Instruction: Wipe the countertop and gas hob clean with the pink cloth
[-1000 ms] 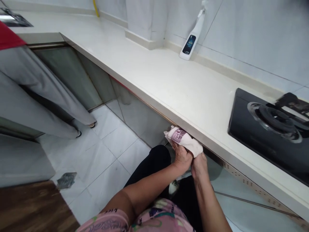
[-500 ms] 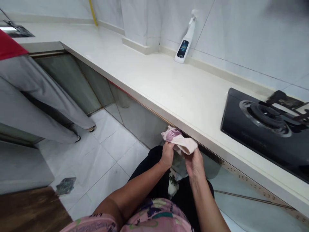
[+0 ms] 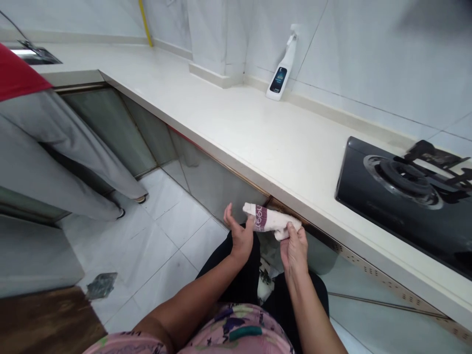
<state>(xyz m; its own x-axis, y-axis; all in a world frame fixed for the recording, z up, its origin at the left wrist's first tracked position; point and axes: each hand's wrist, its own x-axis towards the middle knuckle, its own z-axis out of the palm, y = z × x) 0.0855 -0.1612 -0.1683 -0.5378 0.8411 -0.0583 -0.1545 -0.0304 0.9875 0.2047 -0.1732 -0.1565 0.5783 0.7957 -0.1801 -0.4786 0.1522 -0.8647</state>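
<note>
A pale cloth [image 3: 275, 221] with a purple patterned band is stretched out in front of the counter edge, above my knees. My right hand [image 3: 296, 243] pinches its right end between thumb and fingers, and a small fold hangs down there. At the other end, my left hand [image 3: 240, 235] has its fingers spread, with the thumb beside or just touching the banded part. Whether the thumb presses on the cloth I cannot tell.
A white spray bottle [image 3: 280, 73] leans at the wall on the countertop [image 3: 236, 128]. To the right is a black gas stove [image 3: 387, 191]. At left stands a person in grey trousers [image 3: 84, 142], near a sink [image 3: 44, 58]. Glass cabinet doors [image 3: 217, 182] run below the counter.
The cloth has gone from bunched and opened out to flatter and straighter. My left hand has loosened its hold and shifted left with fingers spread. My right hand still grips the right end.
</note>
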